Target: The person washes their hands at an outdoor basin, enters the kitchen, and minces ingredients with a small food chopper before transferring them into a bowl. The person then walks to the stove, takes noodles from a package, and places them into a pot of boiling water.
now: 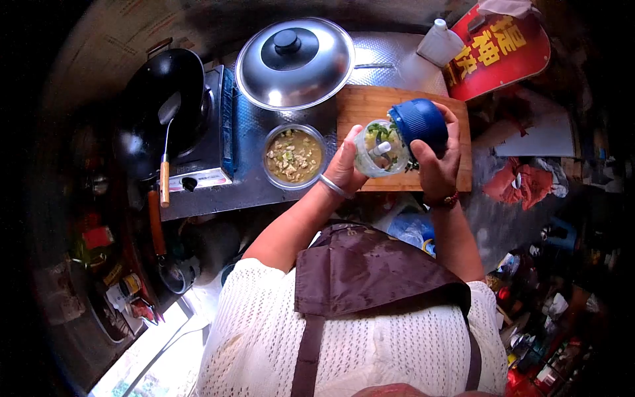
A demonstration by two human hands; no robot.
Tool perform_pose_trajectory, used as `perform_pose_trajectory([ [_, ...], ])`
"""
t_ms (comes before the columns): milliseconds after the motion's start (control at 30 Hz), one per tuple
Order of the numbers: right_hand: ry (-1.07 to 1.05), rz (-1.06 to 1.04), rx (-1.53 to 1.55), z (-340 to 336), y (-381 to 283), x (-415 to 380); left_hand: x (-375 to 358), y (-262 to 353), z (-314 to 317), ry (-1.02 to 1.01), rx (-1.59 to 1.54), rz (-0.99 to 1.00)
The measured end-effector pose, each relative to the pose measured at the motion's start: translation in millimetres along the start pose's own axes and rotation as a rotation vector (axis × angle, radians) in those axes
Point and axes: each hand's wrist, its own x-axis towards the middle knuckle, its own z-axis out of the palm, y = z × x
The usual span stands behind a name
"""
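Observation:
My left hand point(344, 161) is wrapped round the clear cup of a small food chopper point(370, 164), tilted so its mouth faces me. Chopped green and pale bits line the inside, around a white centre post. In my right hand point(438, 162) is the chopper's blue ribbed lid point(419, 123), held apart from the cup at its upper right, with food bits on its edge. Both hands are over a wooden cutting board point(370, 102). Some dark green bits show on the board below the cup.
A bowl of brothy chopped food point(293, 157) stands left of the board. Behind it is a large domed steel pot lid point(295, 63). At left, a black wok point(149, 99) with a wood-handled spatula point(165, 178) sits on a gas stove point(213, 173). A white jug point(440, 44) stands at back right.

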Motion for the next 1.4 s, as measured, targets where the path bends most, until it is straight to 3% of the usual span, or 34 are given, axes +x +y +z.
perform_pose_trajectory([
  [333, -0.018, -0.044, 0.033, 10.2, 1.8, -2.0, -2.9, 11.2, -18.0, -0.037, 0.085, -0.099],
  [533, -0.005, -0.047, 0.002, 5.2, 4.9, -1.2, -5.2, 21.7, -7.5, 0.034, -0.078, -0.2],
  [633, -0.017, -0.058, 0.005, 4.5, 8.7, -0.6, -3.9, 21.7, -12.8, -0.037, -0.141, -0.195],
  [800, -0.004, -0.043, 0.062, 10.6, -2.2, -3.0, -0.7, 23.6, -9.1, -0.03, -0.091, -0.198],
  [900, -0.002, -0.177, -0.144, 7.6, 3.1, -6.9, 3.4, 23.5, -10.7, -0.042, -0.069, -0.207],
  [1033, -0.074, -0.589, -0.732, 7.1, 10.8, -3.6, 12.1, 19.0, -18.3, -0.089, 0.001, -0.152],
  [1133, -0.094, -0.585, -0.713, 10.5, 14.1, -7.4, 9.2, 22.1, -16.6, 0.018, -0.018, -0.207],
  [1367, -0.065, -0.568, -0.795, 16.4, 17.6, -5.5, 6.3, 20.9, -31.3, -0.003, -0.003, -0.181],
  [1400, -0.036, -0.475, -0.724, 16.7, 17.9, -6.3, 6.0, 23.1, -28.5, 0.003, -0.018, -0.178],
])
